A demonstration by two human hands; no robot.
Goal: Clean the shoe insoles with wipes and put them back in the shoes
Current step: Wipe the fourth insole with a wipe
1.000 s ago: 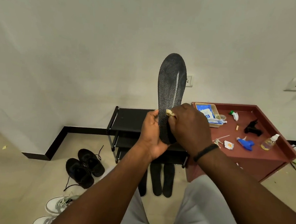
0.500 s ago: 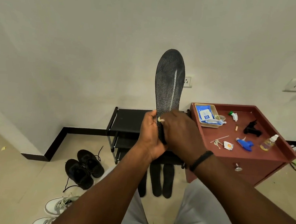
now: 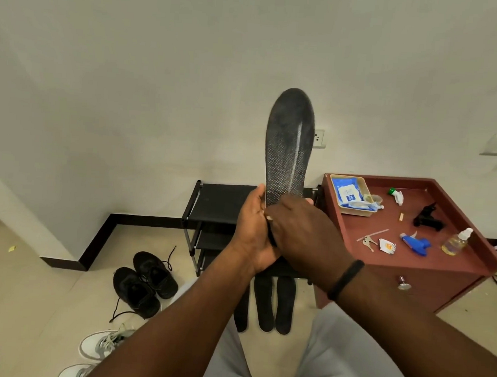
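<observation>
I hold a black dotted insole (image 3: 288,144) upright in front of the wall. My left hand (image 3: 253,232) grips its lower end from the left. My right hand (image 3: 300,233) lies across the lower part of the insole, fingers curled round a small pale wipe (image 3: 268,218) of which only a corner shows. Three more black insoles (image 3: 284,304) lie on the floor between my knees. A pair of black shoes (image 3: 146,284) stands on the floor at the left, and white sneakers (image 3: 101,346) sit nearer to me.
A black shoe rack (image 3: 219,207) stands against the wall behind my hands. A red cabinet (image 3: 441,269) at the right carries a tray with a blue wipes pack (image 3: 347,192), keys, a blue sprayer (image 3: 415,243) and a small spray bottle (image 3: 455,242).
My right hand has slid down the insole toward its heel end with the wipe. The insole has risen slightly in the view.
</observation>
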